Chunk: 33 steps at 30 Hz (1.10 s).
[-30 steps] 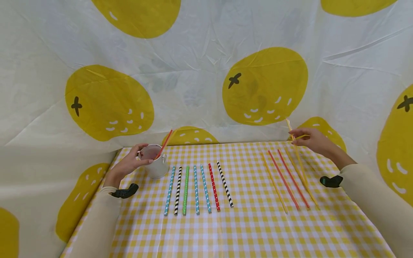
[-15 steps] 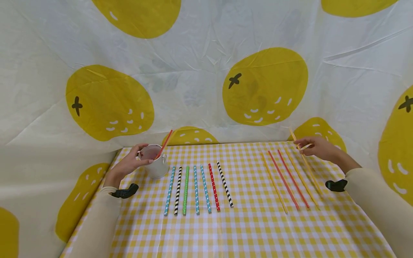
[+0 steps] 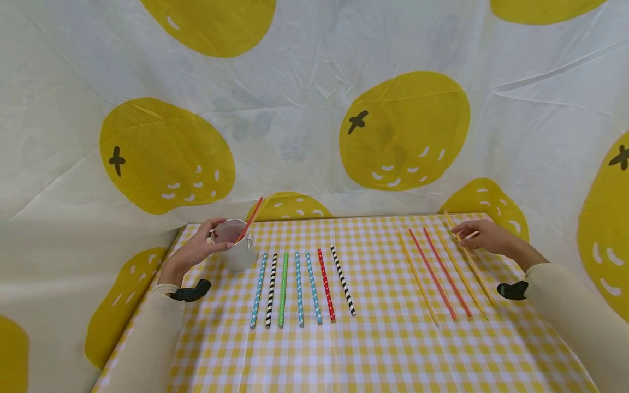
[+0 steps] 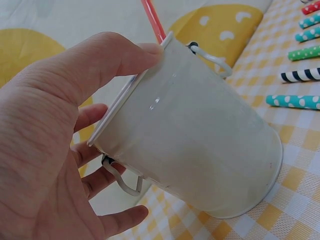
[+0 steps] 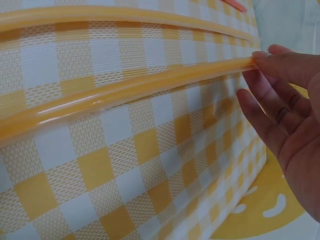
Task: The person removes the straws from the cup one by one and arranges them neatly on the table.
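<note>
My left hand (image 3: 199, 245) grips the rim of a white metal bucket (image 4: 190, 130), thumb on the near side and fingers round the far side. A red straw (image 3: 253, 215) and a yellow straw (image 3: 260, 210) lean out of the bucket. At the right, my right hand (image 3: 484, 237) pinches a yellow straw (image 5: 125, 90) between thumb and finger near its far end, low over the cloth. To its left lie another yellow straw (image 3: 459, 270), two red straws (image 3: 444, 270) and one more yellow straw (image 3: 417, 278), side by side.
Several patterned paper straws lie in a row mid-table, among them a green dotted one (image 3: 283, 289), a red dotted one (image 3: 326, 284) and a black-striped one (image 3: 343, 281). The table wears a yellow checked cloth (image 3: 373, 349). A fruit-print curtain (image 3: 290, 136) hangs behind.
My right hand has moved down and slightly right, bringing the yellow straw down to the cloth beside the other yellow one. My left hand has stayed on the bucket.
</note>
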Each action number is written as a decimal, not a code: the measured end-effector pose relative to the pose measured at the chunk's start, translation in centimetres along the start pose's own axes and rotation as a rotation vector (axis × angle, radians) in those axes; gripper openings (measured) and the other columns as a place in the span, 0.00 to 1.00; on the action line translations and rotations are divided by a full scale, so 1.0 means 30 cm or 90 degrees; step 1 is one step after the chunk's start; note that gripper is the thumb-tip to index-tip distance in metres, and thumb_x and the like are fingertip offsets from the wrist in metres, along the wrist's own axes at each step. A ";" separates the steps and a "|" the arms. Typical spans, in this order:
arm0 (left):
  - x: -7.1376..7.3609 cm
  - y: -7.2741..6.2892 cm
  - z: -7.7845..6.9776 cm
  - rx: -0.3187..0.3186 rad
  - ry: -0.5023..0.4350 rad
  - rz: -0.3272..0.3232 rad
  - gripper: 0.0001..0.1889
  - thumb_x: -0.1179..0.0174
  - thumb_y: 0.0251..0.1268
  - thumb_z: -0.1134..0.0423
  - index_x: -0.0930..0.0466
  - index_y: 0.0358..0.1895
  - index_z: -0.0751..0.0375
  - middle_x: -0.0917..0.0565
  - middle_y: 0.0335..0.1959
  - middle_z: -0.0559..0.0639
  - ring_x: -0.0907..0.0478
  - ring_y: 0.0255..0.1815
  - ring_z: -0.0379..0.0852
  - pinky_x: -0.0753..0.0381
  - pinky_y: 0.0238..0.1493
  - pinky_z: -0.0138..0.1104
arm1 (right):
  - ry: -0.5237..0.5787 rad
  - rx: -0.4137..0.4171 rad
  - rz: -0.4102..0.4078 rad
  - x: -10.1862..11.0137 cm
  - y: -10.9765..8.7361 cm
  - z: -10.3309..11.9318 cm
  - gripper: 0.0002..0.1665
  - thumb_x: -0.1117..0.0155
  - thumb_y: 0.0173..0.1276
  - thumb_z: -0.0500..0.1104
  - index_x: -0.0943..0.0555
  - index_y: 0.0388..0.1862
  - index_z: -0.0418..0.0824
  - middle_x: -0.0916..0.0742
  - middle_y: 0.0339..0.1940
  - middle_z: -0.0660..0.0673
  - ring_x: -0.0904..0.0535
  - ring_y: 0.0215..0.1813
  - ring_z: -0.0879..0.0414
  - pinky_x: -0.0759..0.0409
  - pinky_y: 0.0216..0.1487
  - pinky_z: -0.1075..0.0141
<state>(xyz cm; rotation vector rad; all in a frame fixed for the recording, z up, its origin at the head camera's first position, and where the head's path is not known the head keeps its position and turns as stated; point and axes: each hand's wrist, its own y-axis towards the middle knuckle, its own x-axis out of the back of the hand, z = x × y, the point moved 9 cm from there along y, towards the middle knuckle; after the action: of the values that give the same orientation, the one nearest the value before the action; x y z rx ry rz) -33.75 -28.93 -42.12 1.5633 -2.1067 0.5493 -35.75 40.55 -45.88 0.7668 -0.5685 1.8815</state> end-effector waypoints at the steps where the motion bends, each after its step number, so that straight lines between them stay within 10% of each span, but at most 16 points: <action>1: 0.000 0.000 -0.001 -0.001 -0.001 0.000 0.45 0.35 0.70 0.50 0.53 0.81 0.57 0.51 0.79 0.62 0.49 0.75 0.65 0.41 0.67 0.61 | -0.001 -0.003 0.003 -0.003 0.000 -0.004 0.24 0.36 0.72 0.31 0.26 0.64 0.22 0.18 0.54 0.26 0.18 0.52 0.39 0.16 0.41 0.60; 20: 0.004 0.001 0.000 0.008 -0.009 0.005 0.46 0.35 0.70 0.49 0.54 0.82 0.55 0.48 0.78 0.62 0.49 0.76 0.66 0.38 0.65 0.60 | -0.072 -0.018 0.090 -0.057 -0.001 0.017 0.19 0.38 0.73 0.32 0.22 0.59 0.23 0.17 0.53 0.27 0.19 0.47 0.42 0.19 0.39 0.59; 33: 0.000 -0.005 -0.010 0.009 -0.009 0.005 0.46 0.34 0.70 0.51 0.54 0.82 0.57 0.50 0.79 0.62 0.50 0.77 0.66 0.41 0.67 0.62 | -0.074 0.013 0.079 -0.045 -0.003 0.046 0.21 0.41 0.74 0.30 0.25 0.63 0.22 0.21 0.60 0.22 0.24 0.60 0.27 0.18 0.52 0.49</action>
<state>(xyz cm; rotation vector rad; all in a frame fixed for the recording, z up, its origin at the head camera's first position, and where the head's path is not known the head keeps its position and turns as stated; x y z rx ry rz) -33.56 -28.81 -41.87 1.5711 -2.1250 0.5599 -34.88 38.83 -45.89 0.8751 -0.6843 1.9688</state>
